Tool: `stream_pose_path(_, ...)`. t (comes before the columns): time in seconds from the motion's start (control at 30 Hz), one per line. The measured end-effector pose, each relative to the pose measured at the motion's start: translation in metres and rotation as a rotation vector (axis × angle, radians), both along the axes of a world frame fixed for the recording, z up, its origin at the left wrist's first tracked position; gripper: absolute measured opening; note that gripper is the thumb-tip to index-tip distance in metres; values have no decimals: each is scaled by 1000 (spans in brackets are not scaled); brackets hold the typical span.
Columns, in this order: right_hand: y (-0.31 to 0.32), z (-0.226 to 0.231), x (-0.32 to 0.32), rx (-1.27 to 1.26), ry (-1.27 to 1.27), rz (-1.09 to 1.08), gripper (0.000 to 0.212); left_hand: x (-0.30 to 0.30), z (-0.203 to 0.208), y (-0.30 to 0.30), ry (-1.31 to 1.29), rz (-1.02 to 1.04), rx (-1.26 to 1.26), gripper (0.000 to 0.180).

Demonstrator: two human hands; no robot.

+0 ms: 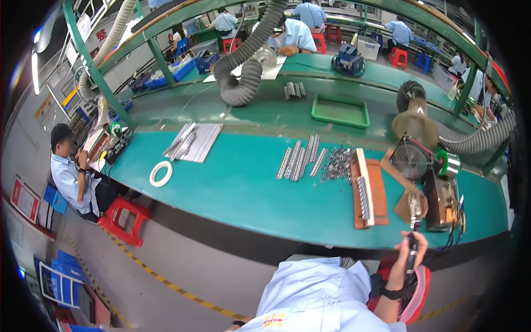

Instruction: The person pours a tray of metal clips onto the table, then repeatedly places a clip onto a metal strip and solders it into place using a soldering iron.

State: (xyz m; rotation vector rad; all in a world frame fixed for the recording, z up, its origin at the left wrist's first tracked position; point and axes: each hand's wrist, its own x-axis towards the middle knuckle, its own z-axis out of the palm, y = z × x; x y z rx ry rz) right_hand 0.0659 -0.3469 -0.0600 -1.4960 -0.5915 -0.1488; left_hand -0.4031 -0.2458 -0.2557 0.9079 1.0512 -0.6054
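My right hand [417,248] is wrapped round the black handle of a soldering iron [412,255], near the front edge of the bench. The iron's metal end points away from me, over a small round dish [416,206] beside a brown box-shaped unit [441,202]. Left of it, a wooden fixture [362,188] with a pale bar carries a row of small metal parts [363,198]. A pile of loose small metal parts [337,164] lies beside that fixture. My left hand is out of view; only a dark band at that wrist shows at the lower edge.
Metal strips [296,160] lie left of the pile. A fan [412,157], a green solder spool [448,164] and a fume hose funnel [415,127] stand at the right. Farther off are a green tray [340,110] and a white ring [161,174]. A co-worker [74,171] sits at the left.
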Motion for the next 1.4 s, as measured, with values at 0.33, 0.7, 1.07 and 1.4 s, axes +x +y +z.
stream_pose_path(0.33, -91, 47, -8, 150, -171, -403, 28, -39, -66, -45, 88, -423, 175, 24)
stream_pose_path(0.7, -154, 98, 42, 316, -430, -747, 24, 15, -88, -7, 54, -911, 384, 23)
stream_pose_path(1.07, -68, 197, 141, 142, -468, -882, 31, 191, -59, 160, -57, -870, 967, 21)
stream_pose_path(1.4, -12, 83, 71, -131, -164, -556, 27, 108, -106, 79, -2, -824, 1302, 20)
